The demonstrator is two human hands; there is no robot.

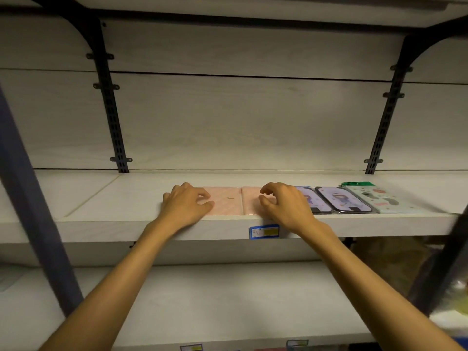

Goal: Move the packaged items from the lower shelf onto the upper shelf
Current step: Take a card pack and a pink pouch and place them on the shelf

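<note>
Reaching over the upper shelf (101, 198), a person rests both hands on two pink packaged items lying flat side by side near its front edge: the left hand (184, 205) on the left pink package (225, 201), the right hand (283, 206) on the right pink package (252, 203). Fingers are curled and loose, gripping nothing, apparently squaring the pair into the row. Beside them lie two illustrated phone-case packs (339, 200) and a pale pack with a green header (379, 198), flat and edge to edge, likely so each face shows. A blue-and-yellow price tag (264, 231) on the shelf lip is too blurred to read. The lower shelf (228, 300) shows bare.
</note>
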